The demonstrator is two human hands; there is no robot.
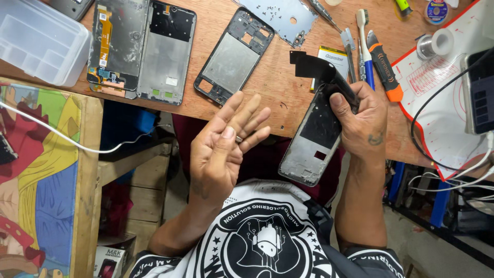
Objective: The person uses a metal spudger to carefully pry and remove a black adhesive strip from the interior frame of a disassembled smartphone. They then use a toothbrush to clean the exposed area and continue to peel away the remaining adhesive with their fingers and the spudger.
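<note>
Black film (313, 68) peels up from the phone frame (315, 139), gripped in the right hand (363, 121) over the bench (278, 77) edge; left hand (224, 149) beside it, palm up, fingers (247, 116) spread, holding nothing.

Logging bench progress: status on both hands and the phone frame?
Left hand open, empty. Right hand grips phone frame, black sheet peeling up. Nothing blocking.

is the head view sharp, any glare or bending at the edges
Head view: hands sharp, left hand open, right hand gripping a phone frame; even light, soft shadows; mild sheen on the solder spool; wide-lens bending curves the desk edge.
</note>
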